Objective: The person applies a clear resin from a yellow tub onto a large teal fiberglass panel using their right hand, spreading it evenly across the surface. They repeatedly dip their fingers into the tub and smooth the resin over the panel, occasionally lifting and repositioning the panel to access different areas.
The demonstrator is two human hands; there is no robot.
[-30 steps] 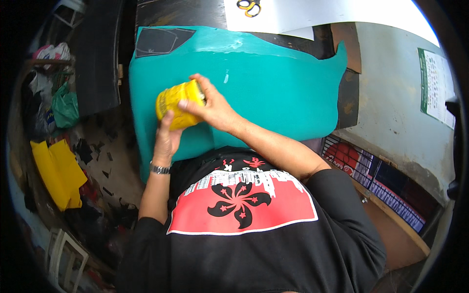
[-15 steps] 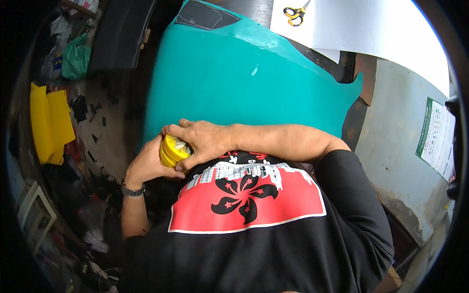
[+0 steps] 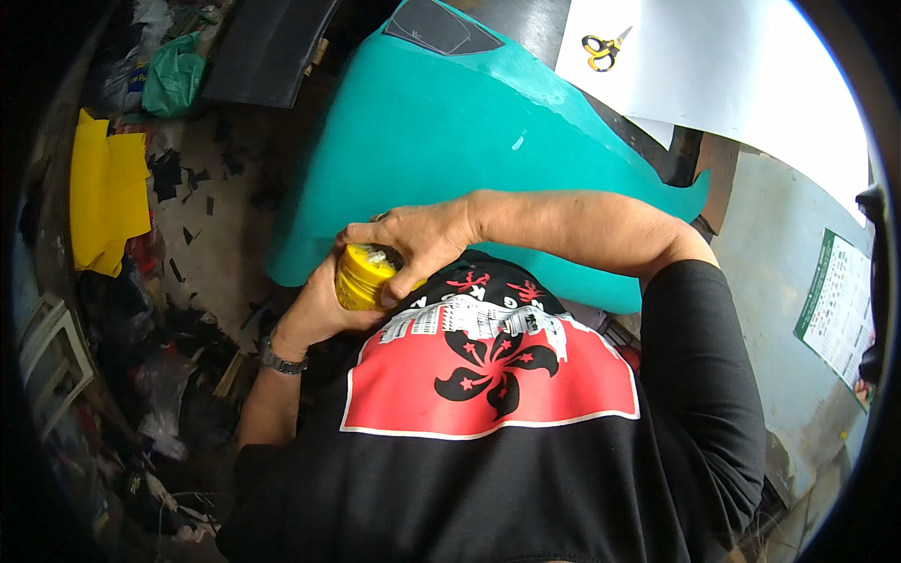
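Yellow plastic identifies the held item: a short cylindrical yellow container point(image 3: 361, 277), positioned close against the person's chest, just above the red panel of the black printed shirt point(image 3: 488, 385) and below the lower edge of the large teal sheet point(image 3: 469, 141).

Left hand point(image 3: 314, 305): wrapped around the lower left side of the container from beneath, palm cupping the body. A wristwatch point(image 3: 282, 358) sits on this wrist. Grip is closed on the container.

Right hand point(image 3: 418, 239): reaches across from the person's right, forearm crossing in front of the teal sheet. Fingers curl over the upper end of the container, covering the top; thumb bears on the near side. Grip is closed on the top end. Whether a lid is separate from the body cannot be determined, as the fingers hide the seam.

Key relation: the container's long axis runs roughly from lower left to upper right in the head view, with the base seated in the left hand and the top end under the right hand. Both hands contact the item; the left is nearer the base, the right nearer the top.

Surroundings: yellow sheet material point(image 3: 108, 202) lies on the littered floor at far left, well apart. Yellow-handled scissors point(image 3: 603, 49) rest on a white sheet point(image 3: 741, 84) at upper right, beyond reach of either hand as posed. A green bag point(image 3: 174, 80) sits at upper left.
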